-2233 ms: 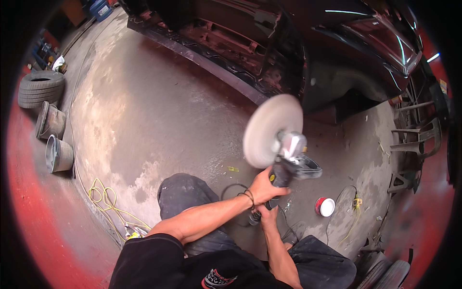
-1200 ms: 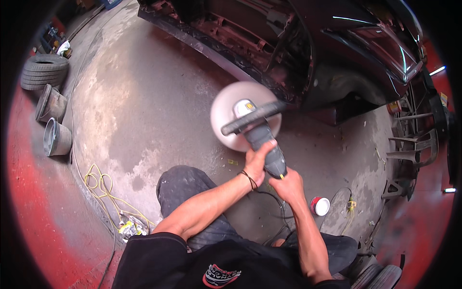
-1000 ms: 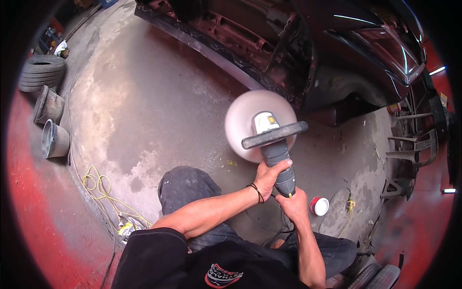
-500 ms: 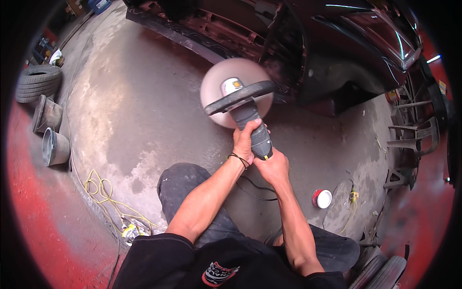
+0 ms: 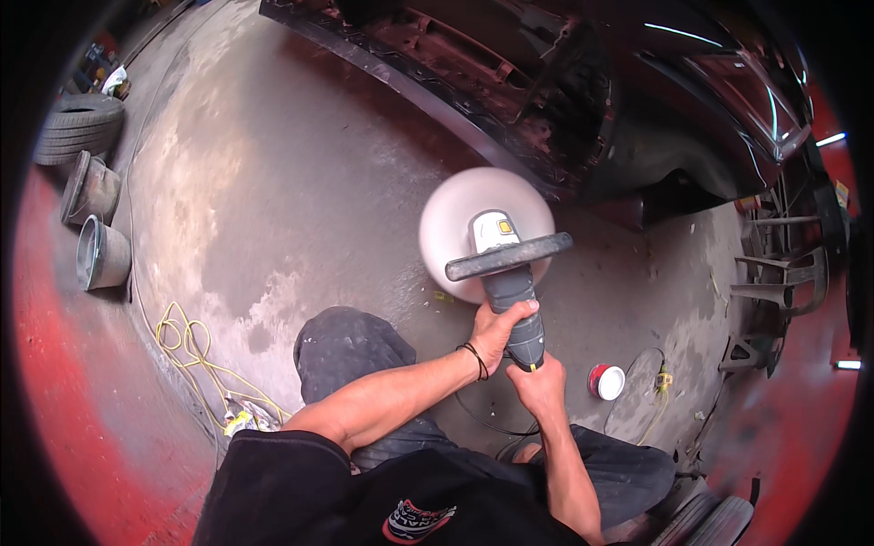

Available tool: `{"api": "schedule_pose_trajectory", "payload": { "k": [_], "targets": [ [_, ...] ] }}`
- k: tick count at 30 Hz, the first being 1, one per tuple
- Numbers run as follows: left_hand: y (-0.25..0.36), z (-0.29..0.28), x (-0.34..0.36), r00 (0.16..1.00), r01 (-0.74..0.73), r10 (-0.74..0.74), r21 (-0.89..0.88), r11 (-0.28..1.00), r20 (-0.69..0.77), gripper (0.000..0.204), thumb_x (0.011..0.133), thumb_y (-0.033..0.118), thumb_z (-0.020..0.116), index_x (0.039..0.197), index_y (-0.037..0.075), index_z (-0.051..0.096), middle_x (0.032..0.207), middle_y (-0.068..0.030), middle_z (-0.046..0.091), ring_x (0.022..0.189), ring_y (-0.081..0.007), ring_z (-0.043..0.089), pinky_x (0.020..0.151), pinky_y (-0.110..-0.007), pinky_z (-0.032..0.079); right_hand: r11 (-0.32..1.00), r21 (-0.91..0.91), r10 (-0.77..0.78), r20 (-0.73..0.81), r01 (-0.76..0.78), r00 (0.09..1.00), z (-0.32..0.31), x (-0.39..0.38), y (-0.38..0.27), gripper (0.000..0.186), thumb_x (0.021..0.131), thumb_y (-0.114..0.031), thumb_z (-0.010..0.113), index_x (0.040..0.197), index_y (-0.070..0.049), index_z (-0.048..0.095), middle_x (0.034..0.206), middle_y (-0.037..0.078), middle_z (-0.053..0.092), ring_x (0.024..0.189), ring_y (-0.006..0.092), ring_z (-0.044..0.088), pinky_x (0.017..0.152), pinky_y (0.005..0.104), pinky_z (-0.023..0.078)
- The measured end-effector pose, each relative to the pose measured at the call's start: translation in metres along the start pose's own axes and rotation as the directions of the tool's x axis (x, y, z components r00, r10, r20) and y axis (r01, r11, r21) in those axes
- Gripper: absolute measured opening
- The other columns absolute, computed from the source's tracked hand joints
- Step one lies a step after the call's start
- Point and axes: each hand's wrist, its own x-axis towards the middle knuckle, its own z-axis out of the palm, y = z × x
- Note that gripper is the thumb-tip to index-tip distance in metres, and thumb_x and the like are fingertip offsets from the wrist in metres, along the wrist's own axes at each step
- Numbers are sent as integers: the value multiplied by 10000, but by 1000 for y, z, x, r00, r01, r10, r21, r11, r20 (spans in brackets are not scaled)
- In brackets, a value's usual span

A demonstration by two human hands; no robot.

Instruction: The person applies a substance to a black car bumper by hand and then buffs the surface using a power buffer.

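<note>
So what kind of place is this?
Probably a car repair workshop: there's a dark car body, a tire on the floor, and a power tool with a big round disc.

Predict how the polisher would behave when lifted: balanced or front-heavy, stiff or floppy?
The polisher would probably feel front-heavy: its white housing and wide disc sit beyond the left hand and right hand. It seems stiff, its dark grip unbent. It may twist, as the disc's blur suggests spinning.

Open floor [image 5: 291, 200] left of polisher [image 5: 508, 289], car body [image 5: 637, 118] blocking ahead
</note>
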Motion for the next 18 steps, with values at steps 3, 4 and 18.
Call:
{"api": "schedule_pose_trajectory", "payload": {
  "k": [3, 4, 18],
  "targets": [
    [7, 3, -8, 997, 4, -7, 32, 999, 71, 474, 917, 337, 872, 1217, 35, 663, 1054, -84, 726, 951, -192, 738, 867, -378, 624, 996, 89, -6, -19, 7, 1000, 8, -7, 5, 423, 789, -231, 831, 1128, 19, 786, 1004, 263, 816, 969, 401, 816, 866, 476, 614],
    [11, 6, -9, 998, 5, -7, 31, 1000, 67, 474, 917, 337, 872, 1217, 35, 663, 1054, -84, 726, 951, -192, 738, 867, -378, 624, 988, 151, 11, -37, -6, 999, 12, -8, 8, 425, 790, -231, 833, 1125, 26, 783, 1001, 256, 818, 965, 390, 819, 862, 469, 613],
    [91, -22, 62, 960, -278, 278, 3, 960, -29, 387, 918, 310, 849, 1113, 12, 697, 985, -124, 770, 846, -232, 785, 778, -386, 655, 968, 151, -196, -46, 201, 979, 60, 83, -67, 465, 822, -336, 825, 1196, -60, 800, 1069, 266, 813, 1066, 475, 777, 929, 535, 597]
  ]
}}
